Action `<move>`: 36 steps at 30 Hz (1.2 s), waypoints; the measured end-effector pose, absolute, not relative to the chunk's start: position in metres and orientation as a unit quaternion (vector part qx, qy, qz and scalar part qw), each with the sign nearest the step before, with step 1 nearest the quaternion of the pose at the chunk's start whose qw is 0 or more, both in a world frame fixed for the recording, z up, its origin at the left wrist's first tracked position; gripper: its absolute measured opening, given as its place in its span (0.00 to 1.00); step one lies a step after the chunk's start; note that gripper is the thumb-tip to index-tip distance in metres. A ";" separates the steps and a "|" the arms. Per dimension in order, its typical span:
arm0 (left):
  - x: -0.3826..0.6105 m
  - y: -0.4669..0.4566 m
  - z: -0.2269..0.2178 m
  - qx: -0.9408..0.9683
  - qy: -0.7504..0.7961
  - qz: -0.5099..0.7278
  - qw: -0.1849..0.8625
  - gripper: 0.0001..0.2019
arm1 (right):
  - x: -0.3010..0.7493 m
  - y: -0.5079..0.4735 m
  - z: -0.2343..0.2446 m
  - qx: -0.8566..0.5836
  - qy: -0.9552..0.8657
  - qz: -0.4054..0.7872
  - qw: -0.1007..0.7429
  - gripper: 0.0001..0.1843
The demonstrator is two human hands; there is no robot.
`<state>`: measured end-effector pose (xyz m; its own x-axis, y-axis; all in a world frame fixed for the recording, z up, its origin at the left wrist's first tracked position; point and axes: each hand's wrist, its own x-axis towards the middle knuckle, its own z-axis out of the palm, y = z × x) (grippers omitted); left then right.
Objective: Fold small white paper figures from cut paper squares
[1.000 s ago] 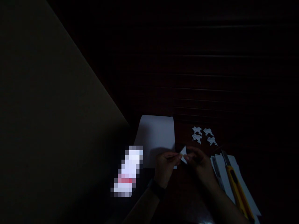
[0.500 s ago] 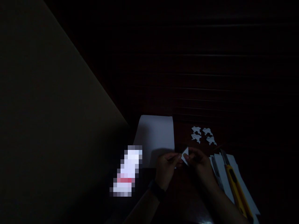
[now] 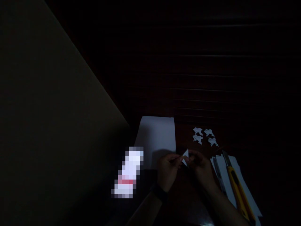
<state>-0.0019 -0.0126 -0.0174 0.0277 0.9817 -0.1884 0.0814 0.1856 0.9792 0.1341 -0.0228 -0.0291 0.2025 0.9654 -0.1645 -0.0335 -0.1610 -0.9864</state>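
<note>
The scene is very dark. Both of my hands meet low in the middle of the view over a dark table. My left hand (image 3: pixel 167 169) and my right hand (image 3: pixel 201 166) pinch a small white folded paper piece (image 3: pixel 185 156) between their fingertips. A dark band sits on my left wrist (image 3: pixel 159 192). Behind my left hand lies a white paper sheet (image 3: pixel 157 135).
Several small white folded paper shapes (image 3: pixel 204 136) lie in a cluster beyond my right hand. A yellow utility knife (image 3: pixel 236 185) rests on white paper (image 3: pixel 246 188) at the right. A blurred white and red object (image 3: pixel 129 172) lies left of my hands. A pale wall (image 3: pixel 47 125) fills the left.
The folded piece has shifted slightly between my fingertips, with my right fingers closing a little further over it. The hands stay in the same place.
</note>
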 end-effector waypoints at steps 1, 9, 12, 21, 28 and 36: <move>-0.002 -0.012 -0.018 0.489 0.558 0.417 0.524 0.11 | 0.134 -0.023 -0.028 -0.584 -0.401 0.488 0.510 0.15; -0.006 -0.012 -0.012 0.529 0.558 0.421 0.482 0.09 | 0.137 -0.021 -0.028 -0.550 -0.423 0.537 0.480 0.23; -0.008 -0.012 -0.009 0.538 0.556 0.410 0.484 0.09 | 0.138 -0.021 -0.031 -0.552 -0.421 0.541 0.475 0.24; -0.010 -0.011 -0.006 0.589 0.546 0.390 0.451 0.11 | 0.139 -0.021 -0.026 -0.539 -0.378 0.582 0.478 0.26; -0.010 -0.011 -0.003 0.591 0.548 0.363 0.467 0.12 | 0.140 -0.019 -0.023 -0.519 -0.384 0.610 0.459 0.24; -0.007 -0.016 -0.005 0.623 0.580 0.340 0.399 0.10 | 0.150 -0.015 -0.017 -0.534 -0.467 0.569 0.416 0.14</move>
<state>-0.0069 -0.0162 -0.0053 0.0951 0.9947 -0.0388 0.4522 -0.0085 0.8919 0.1498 -0.0150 -0.0166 -0.0836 0.9720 -0.2196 0.0246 -0.2182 -0.9756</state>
